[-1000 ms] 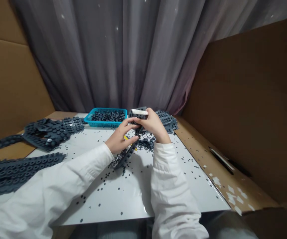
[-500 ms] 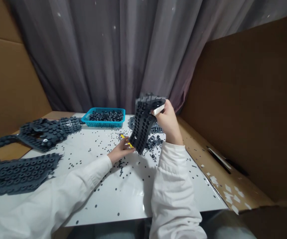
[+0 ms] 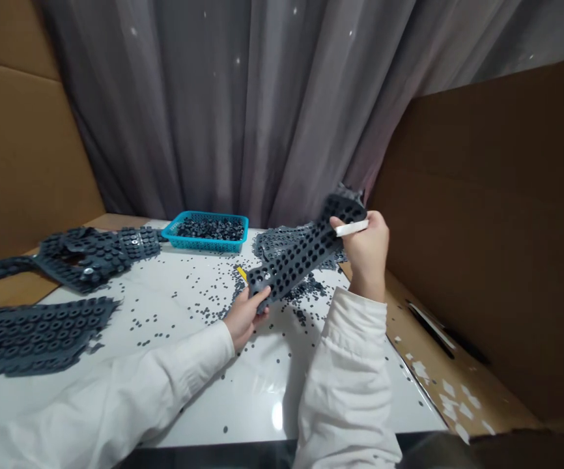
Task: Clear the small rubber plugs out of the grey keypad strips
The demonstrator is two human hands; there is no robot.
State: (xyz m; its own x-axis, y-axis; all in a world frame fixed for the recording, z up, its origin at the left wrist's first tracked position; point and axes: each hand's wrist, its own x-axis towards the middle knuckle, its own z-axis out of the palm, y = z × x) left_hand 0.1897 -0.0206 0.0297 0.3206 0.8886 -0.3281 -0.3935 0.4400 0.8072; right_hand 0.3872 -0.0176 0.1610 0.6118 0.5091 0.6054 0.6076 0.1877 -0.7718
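A long dark grey rubber sheet with rows of round holes (image 3: 294, 264) slants up to the right above the table. My left hand (image 3: 245, 318) pinches its lower left end, thumb on top and fingers beneath. At the upper end my right hand (image 3: 367, 254) is closed, with a slim white tool (image 3: 352, 228) lying between thumb and fingers against the sheet; its kind is not clear. Beyond my left hand, a yellow strip (image 3: 241, 273) shows partly from behind the sheet. Underneath, a heap of small dark rubber pieces (image 3: 306, 286) is partly covered.
A blue plastic basket (image 3: 204, 244) of small dark rubber rings stands at the back. Studded rubber sheets (image 3: 32, 339) lie on the left, with more perforated sheeting (image 3: 282, 241) behind my hands. Small discs dot the white table (image 3: 165, 365). White scraps (image 3: 451, 397) lie on cardboard at right.
The sheet has swung from hanging steeply to a flatter slant. My right hand has moved right with its upper end, and my left hand now grips the lower end from the front.
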